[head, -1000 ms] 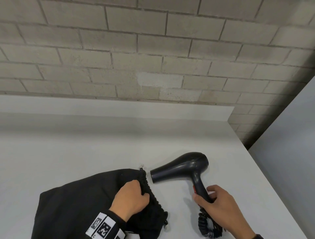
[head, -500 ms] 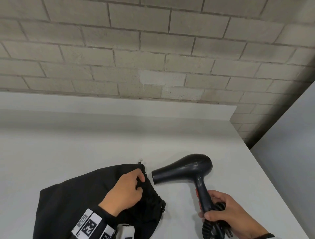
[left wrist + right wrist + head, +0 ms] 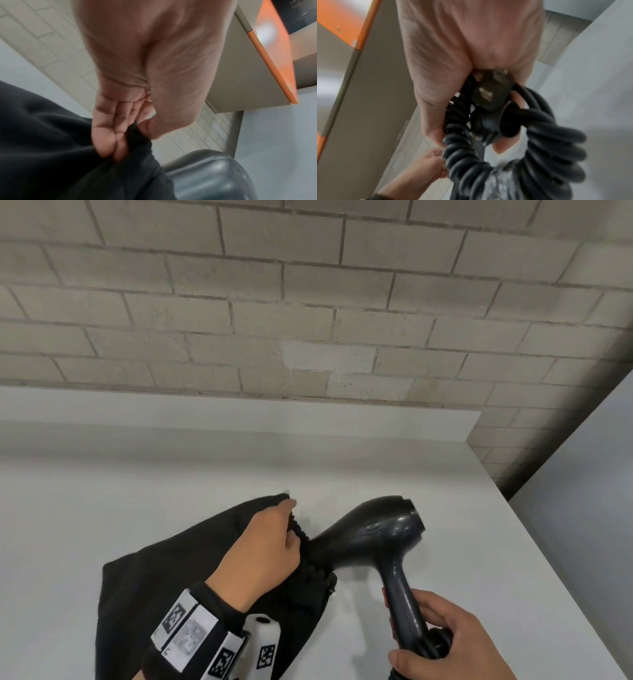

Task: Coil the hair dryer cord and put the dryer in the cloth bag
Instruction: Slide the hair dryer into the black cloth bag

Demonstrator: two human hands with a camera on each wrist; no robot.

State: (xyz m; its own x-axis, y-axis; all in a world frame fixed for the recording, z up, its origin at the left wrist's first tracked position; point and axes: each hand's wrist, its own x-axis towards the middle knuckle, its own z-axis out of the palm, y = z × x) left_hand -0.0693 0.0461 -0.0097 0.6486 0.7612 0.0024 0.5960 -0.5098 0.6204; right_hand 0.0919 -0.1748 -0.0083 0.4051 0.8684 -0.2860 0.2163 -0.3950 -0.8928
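My left hand (image 3: 262,556) pinches the rim of the black bag (image 3: 178,583) on the bench (image 3: 137,494), right hand (image 3: 445,642) grips the dryer (image 3: 373,532) handle plus coiled cord (image 3: 530,155), nozzle at the bag's mouth.

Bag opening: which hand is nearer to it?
Left. The left hand pinches the cloth bag rim at its opening; the right hand grips the hair dryer handle, apart from it.

The bag mouth (image 3: 308,546) is plugged by the dryer nozzle (image 3: 329,546), the left hand (image 3: 263,556) pinching its rim — no gap beside it; the worktop (image 3: 171,491) lies bare toward the back edge and far-right corner; the brick wall (image 3: 308,320) closes the back.
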